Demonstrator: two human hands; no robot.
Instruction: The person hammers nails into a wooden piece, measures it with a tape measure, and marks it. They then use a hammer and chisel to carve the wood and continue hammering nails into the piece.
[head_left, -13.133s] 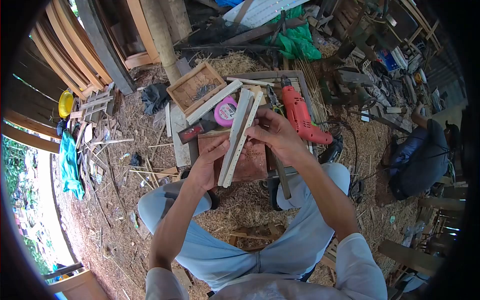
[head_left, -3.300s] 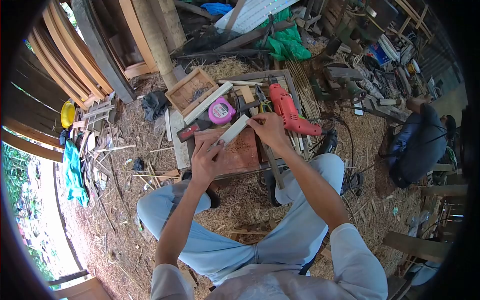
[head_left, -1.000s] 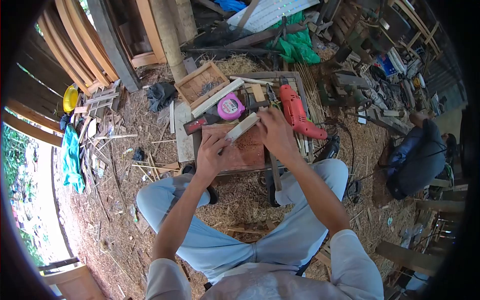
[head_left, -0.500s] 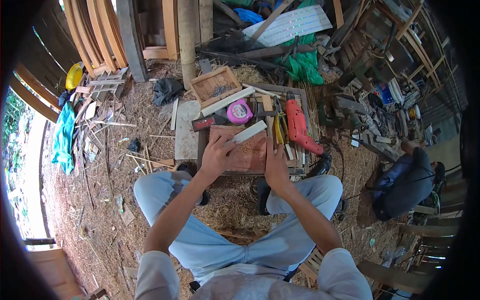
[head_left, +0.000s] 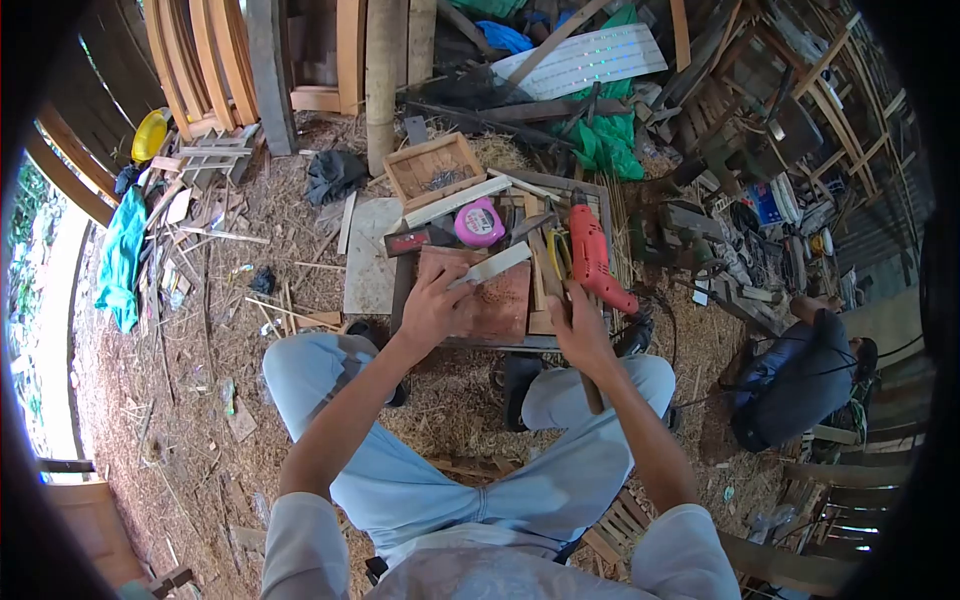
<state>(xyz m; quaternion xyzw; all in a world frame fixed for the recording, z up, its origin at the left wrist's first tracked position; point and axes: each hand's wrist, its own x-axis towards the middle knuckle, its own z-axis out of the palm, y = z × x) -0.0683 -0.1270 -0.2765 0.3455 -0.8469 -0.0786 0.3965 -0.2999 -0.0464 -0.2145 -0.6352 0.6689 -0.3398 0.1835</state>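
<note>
My left hand (head_left: 436, 302) presses a pale wooden strip (head_left: 500, 262) against a reddish-brown board (head_left: 500, 305), its fingers bent over the strip's near end. To the right, my right hand (head_left: 583, 335) is closed around the wooden handle of a hammer-like tool (head_left: 547, 265). The handle's butt sticks out below the hand, and the dark metal head points away from me. Beyond the board lie a pink tape measure (head_left: 480, 222) and a red-and-black tool (head_left: 408, 241). Yellow-handled pliers (head_left: 559, 252) and a red drill (head_left: 592, 250) are beside the tool.
A wooden tray of nails (head_left: 433, 172) stands at the low table's (head_left: 470, 342) far left corner. A flat grey slab (head_left: 373, 255) is left of it. Another person (head_left: 805, 375) crouches at the right. Wood posts, scraps and shavings surround the table; the drill's cord trails right.
My right hand has left the board's right edge, moved right and taken hold of the wooden-handled tool. My left hand remains on the pale strip.
</note>
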